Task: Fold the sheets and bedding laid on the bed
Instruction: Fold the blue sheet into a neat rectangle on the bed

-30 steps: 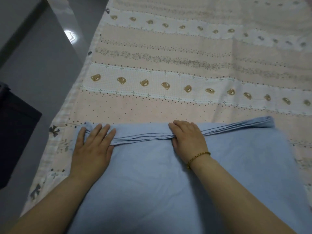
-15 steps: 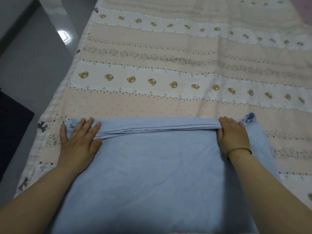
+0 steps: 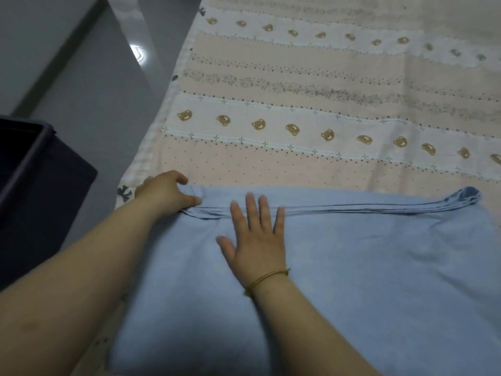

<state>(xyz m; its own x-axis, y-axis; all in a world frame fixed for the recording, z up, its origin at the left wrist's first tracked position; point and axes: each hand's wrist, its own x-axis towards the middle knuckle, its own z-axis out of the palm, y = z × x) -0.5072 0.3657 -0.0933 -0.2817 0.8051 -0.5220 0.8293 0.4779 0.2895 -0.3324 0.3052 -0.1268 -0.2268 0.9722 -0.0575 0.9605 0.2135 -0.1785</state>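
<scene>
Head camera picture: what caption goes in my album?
Left hand grips a corner of the blue sheet; right hand presses it flat on the bear bedspread.

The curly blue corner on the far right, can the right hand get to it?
Probably yes. The right hand lies flat on the blue sheet, and only bare sheet lies between it and the bunched corner.
</scene>
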